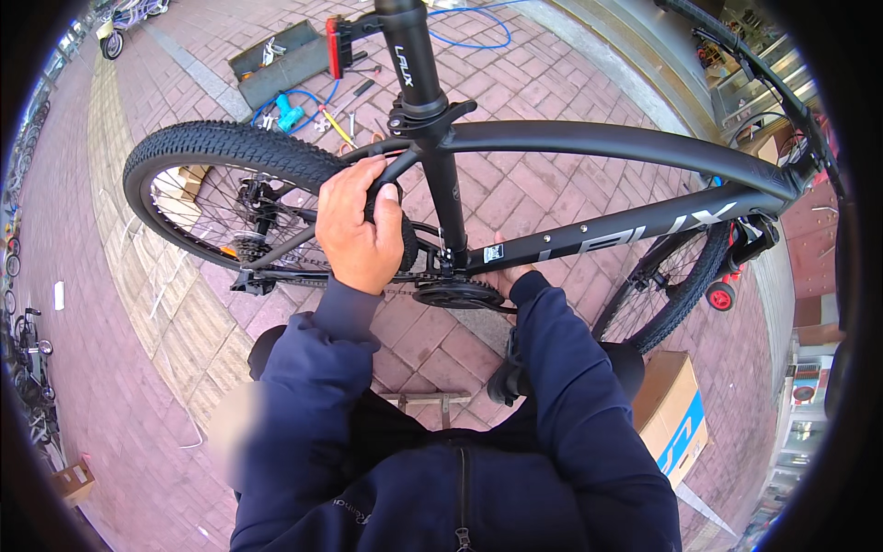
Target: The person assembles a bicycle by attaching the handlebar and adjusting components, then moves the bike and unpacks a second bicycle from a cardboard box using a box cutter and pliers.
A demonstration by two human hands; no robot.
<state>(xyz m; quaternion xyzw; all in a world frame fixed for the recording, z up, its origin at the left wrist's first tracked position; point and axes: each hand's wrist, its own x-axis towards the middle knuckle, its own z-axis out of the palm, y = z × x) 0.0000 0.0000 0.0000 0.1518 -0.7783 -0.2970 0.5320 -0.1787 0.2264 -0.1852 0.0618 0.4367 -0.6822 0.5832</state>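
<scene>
A black mountain bike stands side-on before me, its frame (607,138) stretching to the right and its rear wheel (212,138) to the left. My left hand (361,225) is closed around the seat stay beside the rear tyre, thumb lying along the near side. Low by the bottom bracket, my right hand (506,276) reaches under the down tube (598,241), just right of the chainring (458,294). The frame hides most of its fingers, so its grip does not show. Above the frame rises the seat post (414,64), with a red rear light (334,48) attached.
Beyond the rear wheel lies an open grey toolbox (280,64), with a cyan tool (289,112), a blue hose (474,11) and several hand tools on the brick paving. A cardboard box (658,396) stands by my right knee. The front wheel (671,285) is at right.
</scene>
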